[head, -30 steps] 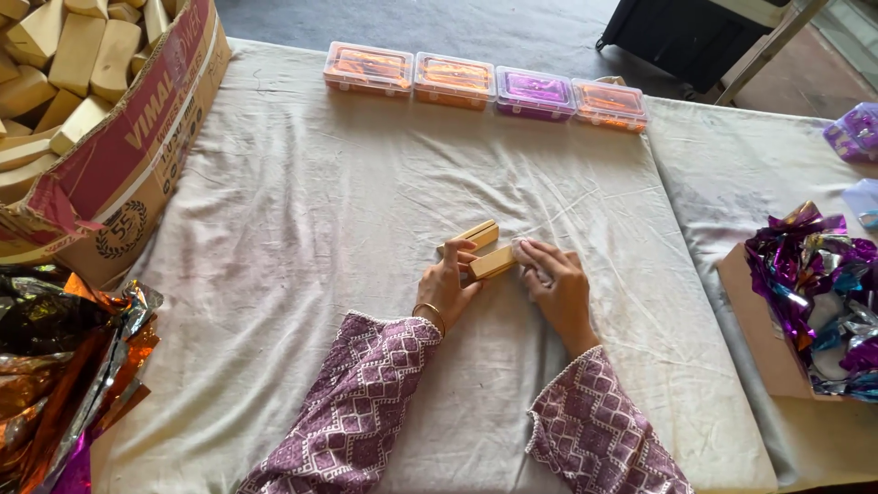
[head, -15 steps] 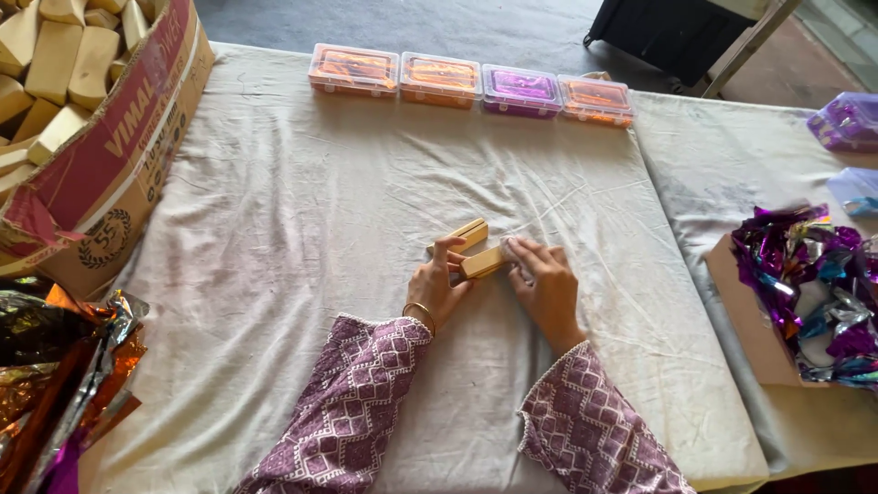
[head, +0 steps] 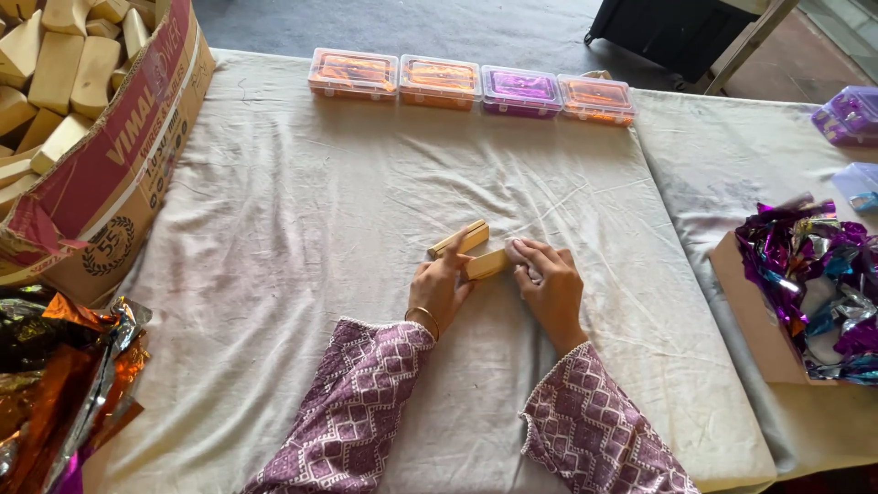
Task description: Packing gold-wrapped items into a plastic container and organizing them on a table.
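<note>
Two wooden blocks (head: 471, 252) under hands; four lidded plastic boxes (head: 471, 84) in row: three orange, one purple.

Wooden blocks (head: 471, 252): pale, matt, smooth-cut. Table cloth (head: 302, 229): off-white woven cotton, creased, faintly stained. Cardboard box (head: 119, 174): matt, printed, torn rim. Foil wrappers (head: 814, 274): glossy metallic purple, crinkled. Lidded containers (head: 471, 85): clear glossy plastic. Sleeves (head: 366, 393): printed cloth, matt.
</note>
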